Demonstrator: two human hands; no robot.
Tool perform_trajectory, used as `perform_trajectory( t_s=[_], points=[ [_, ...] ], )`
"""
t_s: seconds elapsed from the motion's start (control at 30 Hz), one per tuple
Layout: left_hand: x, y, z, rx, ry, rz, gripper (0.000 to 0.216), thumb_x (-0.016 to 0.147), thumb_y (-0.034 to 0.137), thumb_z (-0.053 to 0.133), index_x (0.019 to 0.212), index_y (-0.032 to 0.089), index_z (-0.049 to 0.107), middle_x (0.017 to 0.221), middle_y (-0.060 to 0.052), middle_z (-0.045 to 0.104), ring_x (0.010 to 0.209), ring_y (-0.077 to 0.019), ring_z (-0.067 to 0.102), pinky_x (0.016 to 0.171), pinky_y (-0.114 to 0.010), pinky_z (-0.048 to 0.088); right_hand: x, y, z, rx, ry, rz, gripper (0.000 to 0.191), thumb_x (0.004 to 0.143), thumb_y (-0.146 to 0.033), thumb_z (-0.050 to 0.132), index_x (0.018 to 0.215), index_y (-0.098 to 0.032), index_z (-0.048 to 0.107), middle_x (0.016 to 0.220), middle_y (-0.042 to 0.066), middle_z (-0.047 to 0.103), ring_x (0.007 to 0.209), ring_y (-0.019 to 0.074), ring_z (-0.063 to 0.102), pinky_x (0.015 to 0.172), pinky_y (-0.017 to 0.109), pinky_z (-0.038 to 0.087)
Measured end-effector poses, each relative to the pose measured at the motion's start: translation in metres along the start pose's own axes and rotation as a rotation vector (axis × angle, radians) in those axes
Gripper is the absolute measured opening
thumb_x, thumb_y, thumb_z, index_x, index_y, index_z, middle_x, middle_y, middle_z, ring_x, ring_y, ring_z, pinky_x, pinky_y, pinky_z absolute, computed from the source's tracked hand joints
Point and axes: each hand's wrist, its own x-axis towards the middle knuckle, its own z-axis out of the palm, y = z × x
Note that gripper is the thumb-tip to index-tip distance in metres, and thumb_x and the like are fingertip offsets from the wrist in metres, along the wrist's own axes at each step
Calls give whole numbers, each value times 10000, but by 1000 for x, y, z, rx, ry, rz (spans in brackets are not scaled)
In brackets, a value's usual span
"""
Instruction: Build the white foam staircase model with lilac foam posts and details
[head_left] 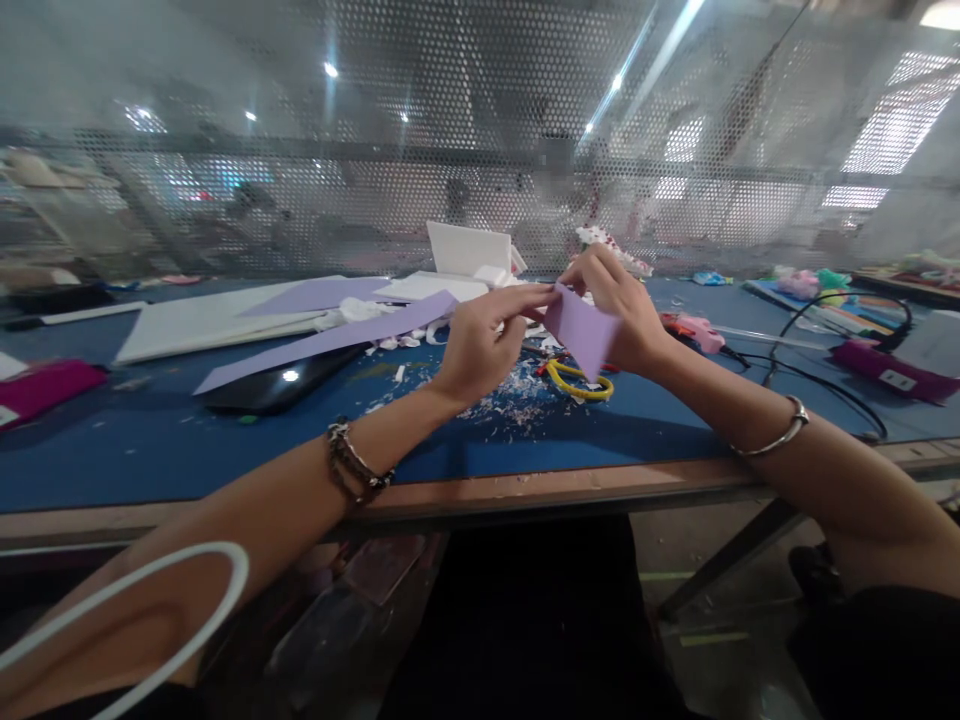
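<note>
A small piece of purple paper [583,330] is held up above the blue table by both hands. My left hand [484,345] pinches its upper left edge between the fingertips. From the right, my right hand [619,305] is closed on the same paper, which partly hides its fingers. Yellow-handled scissors [579,382] lie just below the paper, among scattered paper shreds [517,400]. Left of my left hand, a long purple paper strip [330,342] rests across a black phone-like slab [289,382].
White sheets [217,318] and another purple sheet [319,293] lie at the back left. A white card [469,248] stands before the perforated metal screen [360,200]. On the right are a pink glue gun [701,333], a black cable [832,377] and a magenta pouch [885,372].
</note>
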Motion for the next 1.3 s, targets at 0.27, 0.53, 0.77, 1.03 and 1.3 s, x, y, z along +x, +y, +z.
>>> perform_trajectory(
  t_s=[0.27, 0.53, 0.77, 1.03, 1.3],
  points=[
    [6, 2, 7, -411, 20, -213, 301, 734, 382, 673, 723, 183, 447, 628, 45, 511, 558, -56, 501, 554, -178, 447, 1, -19, -1, 142, -44, -112, 214, 842, -368, 524, 911, -179, 452, 868, 48, 494, 782, 159, 506, 664, 323, 449],
    [3, 4, 9, -441, -203, -304, 280, 741, 347, 620, 902, 208, 438, 679, 30, 511, 544, -85, 471, 465, -199, 378, 0, -25, 0, 57, -71, -189, 248, 796, -361, 543, 942, -181, 454, 915, 77, 511, 864, 210, 485, 759, 382, 433],
    [2, 6, 12, -370, -222, -300, 62, 704, 170, 497, 757, 200, 483, 742, -11, 560, 725, -160, 546, 695, -317, 504, 0, -29, 2, -49, -58, -206, 247, 739, -331, 566, 915, -189, 466, 898, 78, 508, 871, 233, 461, 847, 418, 423],
    [3, 8, 18, -414, -124, -275, 263, 601, 110, 458, 848, 200, 461, 815, -17, 542, 720, -135, 512, 631, -264, 489, 0, -28, 6, -27, -57, -160, 272, 685, -308, 604, 886, -182, 471, 889, 80, 524, 859, 224, 454, 849, 403, 418],
    [1, -2, 19, -465, -126, -391, 229, 650, 215, 551, 848, 198, 437, 783, -8, 447, 726, -133, 468, 656, -265, 445, -1, -26, 9, 83, -58, -66, 246, 659, -232, 587, 859, -202, 448, 874, 64, 510, 848, 217, 466, 792, 403, 415]
  ],
)
